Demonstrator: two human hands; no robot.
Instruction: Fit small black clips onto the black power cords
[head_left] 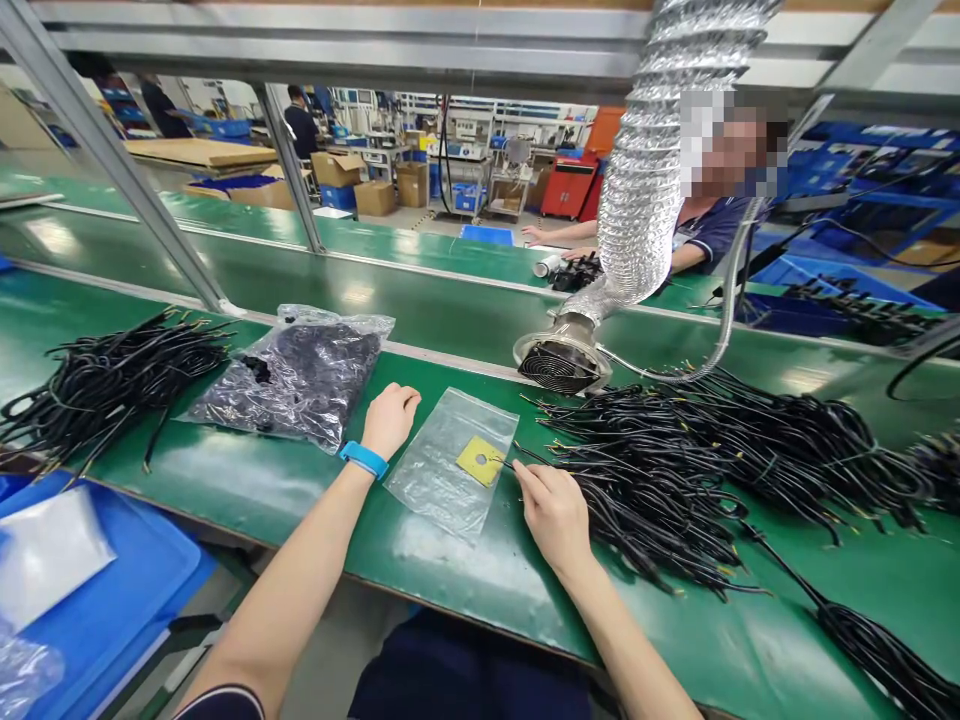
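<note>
A clear plastic bag [435, 455] lies flat on the green bench between my hands. On it rests a yellow square pad [474, 456] with a round hole, which looks like a soldering sponge. My right hand [556, 510] pinches a thin black cable [509, 463], its end over the pad's right edge. My left hand [390, 420], with a blue wristband, is held just left of the bag, fingers curled and pressed together. Whatever they may hold is too small to name. Beside my right hand spreads a pile of black cables [645, 490] with bare wire ends.
Behind the bag stands a fume extractor fan [562, 362] on a silver duct [637, 170]. A bag of small black parts [300, 375] and a cable bundle [112, 380] lie left. Blue trays [142, 560] sit lower left. Across the bench, a person [709, 235] works.
</note>
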